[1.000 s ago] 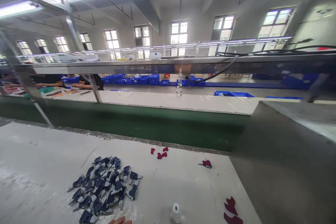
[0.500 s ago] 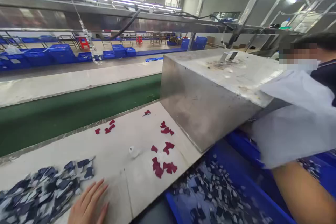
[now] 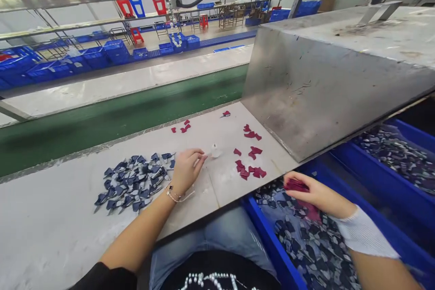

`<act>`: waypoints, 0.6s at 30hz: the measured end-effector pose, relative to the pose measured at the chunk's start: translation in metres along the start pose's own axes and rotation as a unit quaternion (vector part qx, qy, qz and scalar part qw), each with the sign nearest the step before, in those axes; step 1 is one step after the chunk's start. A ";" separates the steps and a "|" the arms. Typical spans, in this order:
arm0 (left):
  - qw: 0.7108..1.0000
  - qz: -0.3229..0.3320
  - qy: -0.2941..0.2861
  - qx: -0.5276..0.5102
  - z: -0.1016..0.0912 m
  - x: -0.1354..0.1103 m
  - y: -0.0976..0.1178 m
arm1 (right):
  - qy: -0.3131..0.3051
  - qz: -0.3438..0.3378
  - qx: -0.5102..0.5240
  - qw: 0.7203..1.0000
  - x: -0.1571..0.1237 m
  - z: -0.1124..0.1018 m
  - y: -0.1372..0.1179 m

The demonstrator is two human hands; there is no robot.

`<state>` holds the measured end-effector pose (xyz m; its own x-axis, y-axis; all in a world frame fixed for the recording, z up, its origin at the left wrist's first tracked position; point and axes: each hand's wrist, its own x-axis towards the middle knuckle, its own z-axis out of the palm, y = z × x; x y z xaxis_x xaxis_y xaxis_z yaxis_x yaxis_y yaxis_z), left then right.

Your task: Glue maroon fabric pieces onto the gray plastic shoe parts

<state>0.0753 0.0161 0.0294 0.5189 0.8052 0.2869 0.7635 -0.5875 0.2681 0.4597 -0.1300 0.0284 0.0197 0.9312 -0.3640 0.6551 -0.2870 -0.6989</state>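
My left hand [image 3: 187, 167] is over the white worktop, thumb and fingers pinched together. Anything between its fingertips is too small to name. Just beyond them lies a small white object [image 3: 215, 150] of unclear kind. Left of that hand spreads a pile of small navy and grey fabric pieces [image 3: 132, 181]. My right hand [image 3: 314, 194] grips a stack of dark red fabric pieces [image 3: 296, 185] above a blue bin [image 3: 268, 240]. More dark red pieces [image 3: 251, 170] lie in loose groups on the worktop between my hands.
A big metal box [image 3: 288, 86] stands at the worktop's right end. Beyond the worktop [image 3: 41, 217] runs a green belt [image 3: 136, 113]. Another blue bin [image 3: 408, 176] with dark scraps sits at far right. A beaded string [image 3: 171, 13] hangs from the overhead rail.
My view has swung down and right. My left hand has gone from spread fingers to a pinch, nearer the white object. My right hand now shows, holding dark red fabric pieces.
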 end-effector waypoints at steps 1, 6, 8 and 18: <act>1.000 -0.012 -0.003 0.013 -0.005 -0.003 -0.009 | -0.018 -0.030 0.007 0.999 0.021 0.009 -0.017; 0.991 -0.090 -0.043 0.088 -0.013 -0.026 -0.060 | -0.015 -0.090 -0.012 0.996 0.125 0.039 -0.091; 0.985 -0.125 -0.060 0.105 -0.012 -0.037 -0.073 | -0.005 -0.098 -0.025 0.995 0.148 0.043 -0.105; 0.973 -0.183 -0.121 0.071 -0.033 -0.058 -0.083 | 0.019 -0.071 -0.051 0.996 0.134 0.047 -0.119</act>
<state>-0.0315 0.0156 0.0211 0.2651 0.9637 -0.0323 0.9504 -0.2555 0.1774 0.3491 0.0184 0.0337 -0.0516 0.9690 -0.2415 0.7271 -0.1294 -0.6742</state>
